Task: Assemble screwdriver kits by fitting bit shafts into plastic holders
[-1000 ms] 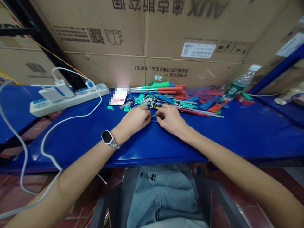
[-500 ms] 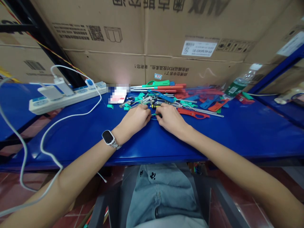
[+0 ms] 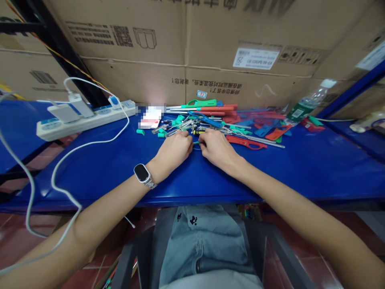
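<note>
My left hand [image 3: 177,148] and my right hand [image 3: 217,147] are close together over the blue table [image 3: 120,170], fingers closed. Between their fingertips shows a small green piece [image 3: 196,143] with a thin blue wire-like strand; my right hand pinches its right end. What my left fingers hold is too small and hidden to name. Just behind the hands lies a pile of metal rods, small teal parts [image 3: 161,133] and a yellow-and-black item [image 3: 198,131]. A red lighter-like handle [image 3: 245,142] is right of my right hand.
A white power strip [image 3: 90,122] with plugs and cables stands at left. A card or phone [image 3: 151,120], partly pixelated, lies behind the pile. A plastic bottle [image 3: 303,107] leans at right. Large cardboard boxes [image 3: 144,82] rise behind.
The view has shifted slightly. Both hands stay together at nearly the same place, and the green piece between them shows a little differently.
</note>
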`<action>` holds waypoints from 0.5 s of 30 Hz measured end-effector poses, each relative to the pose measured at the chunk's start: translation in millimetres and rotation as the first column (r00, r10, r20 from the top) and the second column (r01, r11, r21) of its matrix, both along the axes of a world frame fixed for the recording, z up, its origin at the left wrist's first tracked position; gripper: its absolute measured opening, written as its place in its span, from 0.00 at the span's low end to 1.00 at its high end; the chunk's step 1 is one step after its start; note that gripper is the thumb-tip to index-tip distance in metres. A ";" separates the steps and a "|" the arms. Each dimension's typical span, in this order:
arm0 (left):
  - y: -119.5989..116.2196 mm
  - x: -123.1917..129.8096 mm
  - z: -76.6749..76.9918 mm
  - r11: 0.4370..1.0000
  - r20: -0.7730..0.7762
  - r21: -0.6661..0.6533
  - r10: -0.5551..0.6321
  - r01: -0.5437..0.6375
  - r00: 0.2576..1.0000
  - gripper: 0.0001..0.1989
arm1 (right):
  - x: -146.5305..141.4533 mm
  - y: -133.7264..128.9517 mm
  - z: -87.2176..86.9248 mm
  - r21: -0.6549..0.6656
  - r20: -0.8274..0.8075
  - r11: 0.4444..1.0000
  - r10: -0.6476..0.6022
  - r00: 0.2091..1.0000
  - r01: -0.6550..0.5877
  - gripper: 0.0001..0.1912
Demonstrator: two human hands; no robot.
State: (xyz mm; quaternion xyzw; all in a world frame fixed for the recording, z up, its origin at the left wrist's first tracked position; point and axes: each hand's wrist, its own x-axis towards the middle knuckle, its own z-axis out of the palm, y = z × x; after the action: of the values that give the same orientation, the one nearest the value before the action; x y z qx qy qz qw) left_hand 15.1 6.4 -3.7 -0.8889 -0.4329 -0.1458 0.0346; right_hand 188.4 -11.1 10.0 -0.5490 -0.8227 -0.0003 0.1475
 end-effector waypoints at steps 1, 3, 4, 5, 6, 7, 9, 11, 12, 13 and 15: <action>-0.3 0.3 0.8 1.000 -0.012 -0.004 0.000 0.000 1.000 0.12 | -0.8 -0.5 1.0 0.000 0.018 1.000 -0.001 1.000 0.001 0.13; -0.3 0.3 1.7 1.000 -0.030 -0.007 -0.003 0.002 1.000 0.13 | -2.2 -1.1 3.2 0.012 0.054 1.000 -0.007 0.999 0.006 0.12; -0.2 0.1 1.9 1.000 -0.032 -0.009 -0.003 0.003 0.999 0.13 | -2.7 -1.2 4.4 0.019 0.069 1.000 -0.009 0.998 0.007 0.12; 0.1 -0.3 1.8 1.000 -0.031 -0.011 -0.004 0.004 1.000 0.13 | -3.0 -1.3 5.8 0.024 0.081 1.000 -0.012 0.997 0.010 0.11; 0.4 -0.7 1.5 1.000 -0.027 -0.013 -0.006 0.006 1.000 0.13 | -3.2 -1.1 7.2 0.023 0.090 1.000 -0.016 0.996 0.014 0.11; 0.6 -1.2 1.1 1.000 -0.021 -0.012 -0.008 0.008 1.000 0.13 | -3.3 -0.9 8.9 0.016 0.097 1.000 -0.020 0.995 0.018 0.10; 0.8 -1.6 0.6 1.000 -0.017 -0.005 -0.019 0.019 1.000 0.13 | -3.9 -0.2 12.5 -0.010 0.121 1.000 -0.025 0.992 0.026 0.10; 0.4 -1.2 0.8 1.000 -0.023 0.001 -0.025 0.025 0.999 0.13 | -5.4 0.7 16.3 -0.029 0.153 0.999 -0.015 0.988 0.019 0.10; 0.1 -0.7 1.2 1.000 -0.029 -0.001 -0.023 0.023 0.999 0.13 | -6.5 1.2 18.0 -0.036 0.168 0.999 -0.005 0.986 0.011 0.11; -0.3 -0.1 1.7 1.000 -0.034 -0.005 -0.018 0.018 0.999 0.14 | -7.7 1.7 19.4 -0.040 0.179 0.999 0.003 0.984 0.004 0.12; -1.4 1.3 3.1 1.000 -0.043 -0.011 -0.003 0.002 0.999 0.14 | -9.7 2.4 21.2 -0.044 0.190 0.999 0.012 0.982 -0.004 0.13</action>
State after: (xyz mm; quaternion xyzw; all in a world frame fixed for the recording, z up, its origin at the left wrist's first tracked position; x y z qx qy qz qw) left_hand 16.4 5.0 -0.6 -0.8925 -0.4317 -0.1243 0.0390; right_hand 178.7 -8.7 31.2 -0.5461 -0.8351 -0.0345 0.0562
